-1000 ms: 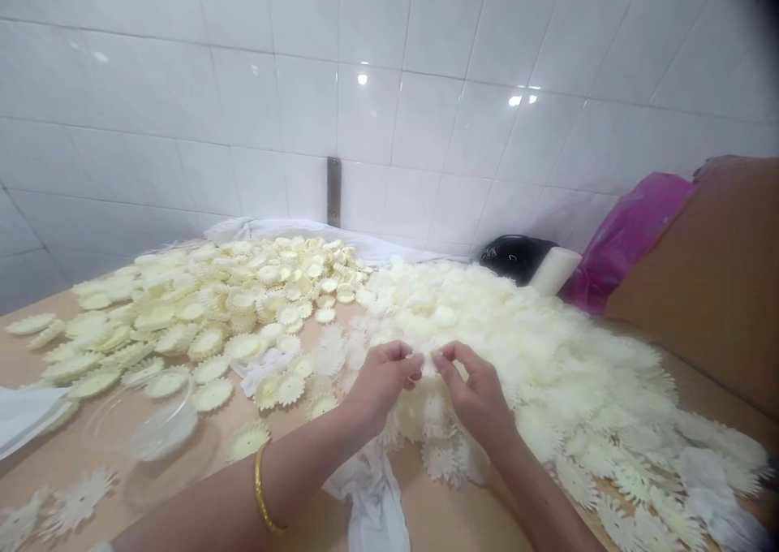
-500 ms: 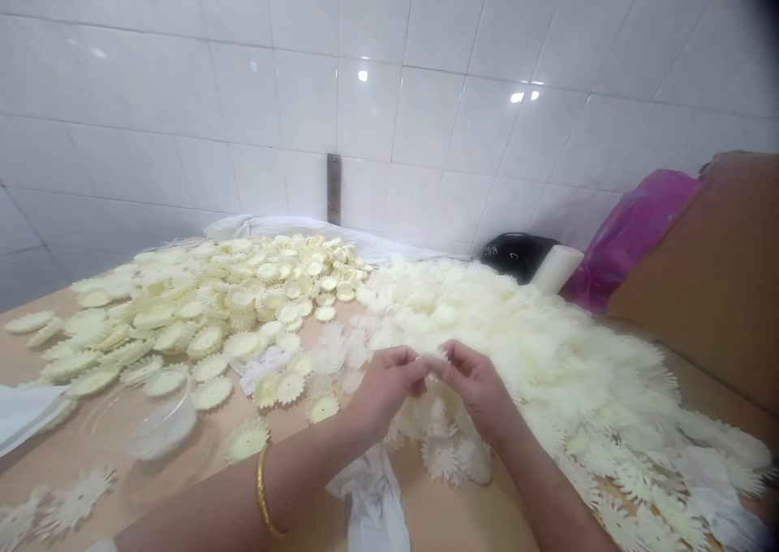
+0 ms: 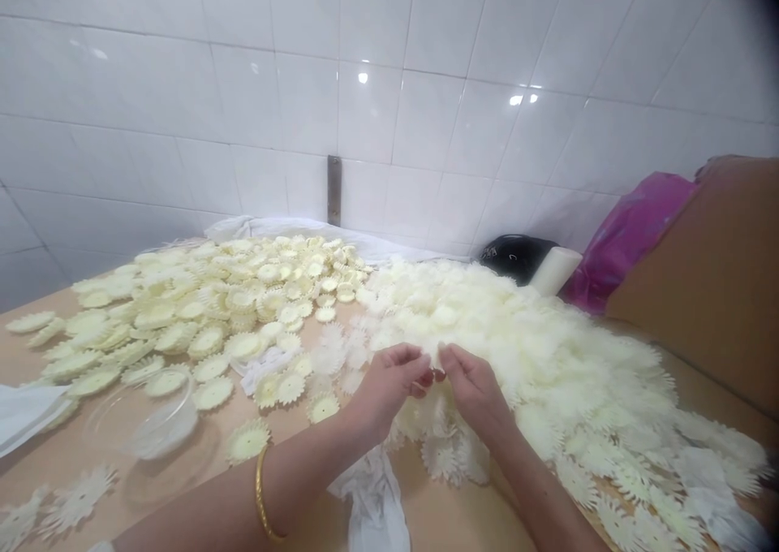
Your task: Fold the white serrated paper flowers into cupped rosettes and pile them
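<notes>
My left hand [image 3: 389,390] and my right hand [image 3: 478,385] meet above the table, fingertips pinched close together. Between them is a thin pale flower-shaped cutout [image 3: 434,360], mostly hidden by the fingers and blending with the heap behind. Under my hands hangs or lies a small cluster of white toothed cutouts [image 3: 444,454]; I cannot tell which. A big heap of fluffy whitish cutouts [image 3: 475,316] spreads behind and to the right. On the left is a pile of pale yellow toothed discs [image 3: 243,292], several with small centre holes.
A clear round bowl [image 3: 164,426] with whitish contents stands at left. Crumpled white cloth [image 3: 374,495] lies in front of me. At back right are a black item [image 3: 511,256], a white roll [image 3: 557,269], a purple bag [image 3: 633,231] and a brown cardboard box [image 3: 706,268]. Tiled wall [image 3: 395,114] behind.
The pale cutout between my fingertips shows less than before. My right fingers have shifted slightly and are more closed. Everything on the table stays in place.
</notes>
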Demonstrator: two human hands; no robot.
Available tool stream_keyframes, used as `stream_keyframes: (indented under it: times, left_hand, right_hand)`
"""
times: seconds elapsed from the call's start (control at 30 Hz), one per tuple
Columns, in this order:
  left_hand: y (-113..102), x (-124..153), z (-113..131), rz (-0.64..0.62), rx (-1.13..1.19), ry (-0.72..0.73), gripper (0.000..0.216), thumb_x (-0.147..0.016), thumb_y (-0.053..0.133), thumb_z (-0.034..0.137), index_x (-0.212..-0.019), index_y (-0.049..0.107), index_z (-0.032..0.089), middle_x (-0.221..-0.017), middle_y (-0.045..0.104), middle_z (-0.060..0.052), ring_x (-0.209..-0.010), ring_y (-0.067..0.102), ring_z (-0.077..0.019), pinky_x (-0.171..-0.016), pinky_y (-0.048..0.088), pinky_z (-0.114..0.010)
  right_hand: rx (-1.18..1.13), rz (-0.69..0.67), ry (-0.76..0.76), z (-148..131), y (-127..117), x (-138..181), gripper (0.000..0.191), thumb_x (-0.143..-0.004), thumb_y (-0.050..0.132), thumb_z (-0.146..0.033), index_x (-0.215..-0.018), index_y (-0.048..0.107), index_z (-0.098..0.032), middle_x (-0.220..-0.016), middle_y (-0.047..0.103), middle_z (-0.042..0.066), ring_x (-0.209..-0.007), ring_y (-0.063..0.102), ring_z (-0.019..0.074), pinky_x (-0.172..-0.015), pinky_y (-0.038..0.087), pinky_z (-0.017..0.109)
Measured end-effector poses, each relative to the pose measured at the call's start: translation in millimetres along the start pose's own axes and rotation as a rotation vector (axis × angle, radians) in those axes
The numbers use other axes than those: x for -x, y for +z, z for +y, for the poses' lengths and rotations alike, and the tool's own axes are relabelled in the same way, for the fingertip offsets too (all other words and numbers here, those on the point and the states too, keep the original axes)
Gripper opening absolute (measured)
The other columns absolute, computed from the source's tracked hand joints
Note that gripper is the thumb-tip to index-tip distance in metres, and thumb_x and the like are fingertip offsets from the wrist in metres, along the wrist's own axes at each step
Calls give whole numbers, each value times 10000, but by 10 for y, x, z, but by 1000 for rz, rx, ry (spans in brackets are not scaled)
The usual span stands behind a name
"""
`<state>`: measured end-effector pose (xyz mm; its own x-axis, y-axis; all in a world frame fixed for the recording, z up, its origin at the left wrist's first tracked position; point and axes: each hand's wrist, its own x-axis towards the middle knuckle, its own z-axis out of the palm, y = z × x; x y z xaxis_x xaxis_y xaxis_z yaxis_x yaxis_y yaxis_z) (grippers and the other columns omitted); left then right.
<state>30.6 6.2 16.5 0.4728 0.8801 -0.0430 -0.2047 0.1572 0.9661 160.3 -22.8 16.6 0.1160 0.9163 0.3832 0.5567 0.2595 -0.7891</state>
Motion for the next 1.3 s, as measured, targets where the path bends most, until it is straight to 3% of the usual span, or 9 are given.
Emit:
stream_keyframes:
  times: [0.23, 0.43, 0.6, 0.83, 1.0, 1.13, 1.3]
  left_hand:
    - [-17, -34, 5, 116, -68, 23, 164, -660, 588, 257, -587, 478, 161, -581, 451, 19, -621, 475, -112, -615, 358, -257]
    - [-33, -31, 46, 85, 2, 18, 168, -658, 601, 320, -736, 575, 174, -792, 515, -10, -707, 472, -115, -636, 375, -259]
    - [-25, -39, 32, 101, -88, 89, 164, -652, 600, 288, -594, 532, 151, -580, 437, 25, -567, 401, -85, -601, 347, -245]
    - [-4, -8, 37, 122, -118, 131, 247, -653, 608, 341, -558, 471, 158, -528, 427, 38, -540, 406, -86, -580, 326, -239]
    - [-5, 5, 47, 182, -192, 140, 269, -649, 607, 345, -557, 428, 166, -515, 401, 46, -518, 363, -81, -522, 291, -226]
    - [-8, 16, 18, 169, -318, 229, 256, -671, 585, 330, -564, 415, 172, -518, 358, 53, -505, 304, -75, -486, 263, -217]
    - [-7, 26, -26, 161, -445, 336, 219, -700, 549, 323, -578, 445, 174, -554, 403, 36, -537, 346, -89, -503, 271, -228]
  right_hand:
    - [-86, -28, -23, -47, -41, 5, 238, -815, 428, -363, -663, 453, -181, -620, 459, -20, -597, 427, 118, -572, 354, 225]
    - [-4, 3, -62, -41, -37, 12, 220, -802, 447, -337, -655, 491, -179, -618, 500, -10, -595, 454, 132, -580, 366, 241]
    - [-41, 1, -30, -54, -44, 11, 230, -802, 450, -361, -685, 515, -174, -647, 535, 5, -629, 486, 146, -596, 386, 250]
    - [-172, -130, 4, -63, -56, -2, 293, -828, 412, -384, -842, 603, -162, -785, 611, 55, -763, 545, 184, -649, 430, 270]
    - [-159, -69, -3, -64, -54, 1, 252, -816, 446, -364, -807, 598, -163, -781, 613, 42, -771, 550, 181, -712, 425, 287]
    - [-173, -116, -10, -108, -59, 14, 263, -811, 449, -374, -790, 604, -162, -752, 603, 42, -752, 547, 180, -691, 428, 282]
    - [-199, -148, -14, -129, -66, 26, 243, -799, 454, -344, -717, 590, -161, -675, 576, 23, -692, 530, 168, -645, 423, 273]
